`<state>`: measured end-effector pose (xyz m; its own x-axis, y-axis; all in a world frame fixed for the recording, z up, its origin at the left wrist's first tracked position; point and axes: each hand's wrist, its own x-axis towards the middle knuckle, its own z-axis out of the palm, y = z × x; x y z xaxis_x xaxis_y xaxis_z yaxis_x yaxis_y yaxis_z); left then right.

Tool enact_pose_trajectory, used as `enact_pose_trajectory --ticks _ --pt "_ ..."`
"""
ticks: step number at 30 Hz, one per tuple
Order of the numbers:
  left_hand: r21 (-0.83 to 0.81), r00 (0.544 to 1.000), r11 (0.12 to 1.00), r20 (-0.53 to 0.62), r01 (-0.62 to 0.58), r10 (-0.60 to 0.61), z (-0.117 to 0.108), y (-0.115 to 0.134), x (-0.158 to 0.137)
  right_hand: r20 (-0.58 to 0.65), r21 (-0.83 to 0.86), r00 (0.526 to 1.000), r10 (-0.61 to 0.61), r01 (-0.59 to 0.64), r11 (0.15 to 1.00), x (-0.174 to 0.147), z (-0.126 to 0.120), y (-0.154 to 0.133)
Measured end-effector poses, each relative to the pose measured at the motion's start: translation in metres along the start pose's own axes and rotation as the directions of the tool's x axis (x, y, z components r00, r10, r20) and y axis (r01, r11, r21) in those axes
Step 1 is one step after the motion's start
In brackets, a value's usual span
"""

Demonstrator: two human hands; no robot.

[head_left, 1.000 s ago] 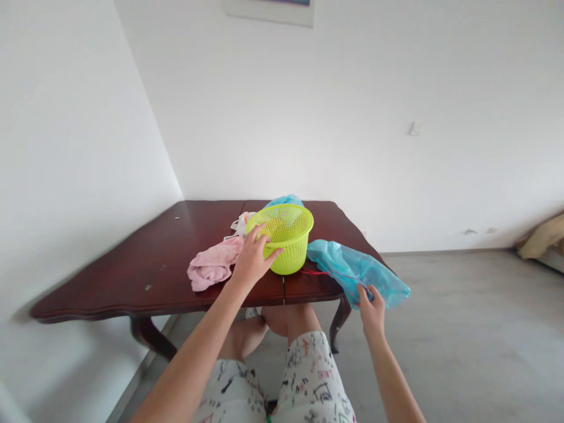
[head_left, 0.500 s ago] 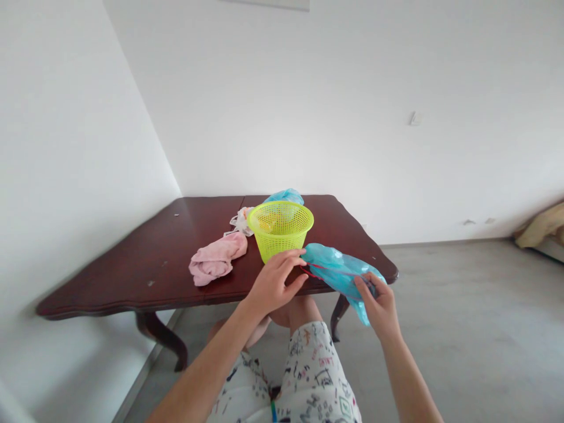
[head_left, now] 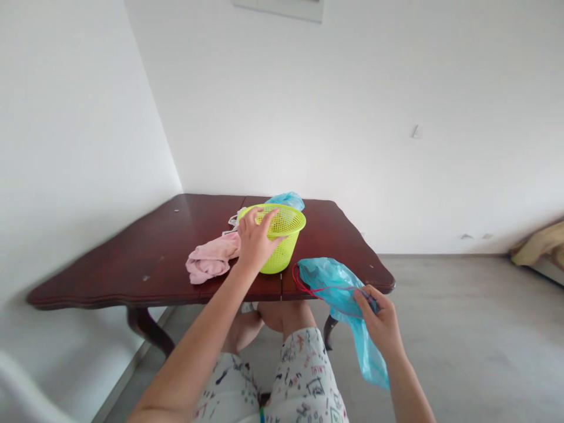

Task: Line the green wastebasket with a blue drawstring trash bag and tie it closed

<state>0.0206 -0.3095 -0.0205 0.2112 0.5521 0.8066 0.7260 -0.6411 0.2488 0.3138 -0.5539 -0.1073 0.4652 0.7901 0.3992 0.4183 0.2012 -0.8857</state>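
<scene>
My left hand [head_left: 255,244] is at the near left rim of a yellow-green perforated plastic basket [head_left: 282,255]. Its fingers hook over the rim, and the thumb stretches along the near side. A light blue plastic bag [head_left: 332,275] with a red drawstring [head_left: 300,286] is pinched in my right hand [head_left: 379,314]. Part of this bag lies at the table's front edge, and the rest hangs down below it. What the basket holds, if anything, is hidden.
A crumpled pink cloth [head_left: 209,261] lies left of the basket on the dark red wooden table [head_left: 145,252]. Behind the basket are another blue plastic bag [head_left: 288,200] and a partly hidden white bag [head_left: 233,221]. White walls stand behind and left.
My left hand has left the red drawstring and moved left to the basket's rim. The basket has shifted slightly nearer. The bag in my right hand now hangs lower.
</scene>
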Motion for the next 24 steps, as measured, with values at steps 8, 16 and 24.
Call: enact_pose_trajectory --ticks 8,16,24 --pt "-0.064 0.97 0.995 0.229 -0.071 0.084 0.019 -0.016 -0.006 -0.147 0.025 0.989 -0.026 0.03 0.999 -0.001 -0.006 -0.012" --pt "-0.5 0.936 0.852 0.204 -0.154 0.288 -0.014 0.045 -0.029 -0.083 0.021 0.995 -0.05 0.052 0.998 0.01 -0.021 -0.072" --pt "-0.72 0.71 0.617 0.612 0.317 0.349 -0.048 0.103 -0.059 0.465 -0.165 0.877 -0.12 0.219 0.962 0.022 0.003 -0.116"
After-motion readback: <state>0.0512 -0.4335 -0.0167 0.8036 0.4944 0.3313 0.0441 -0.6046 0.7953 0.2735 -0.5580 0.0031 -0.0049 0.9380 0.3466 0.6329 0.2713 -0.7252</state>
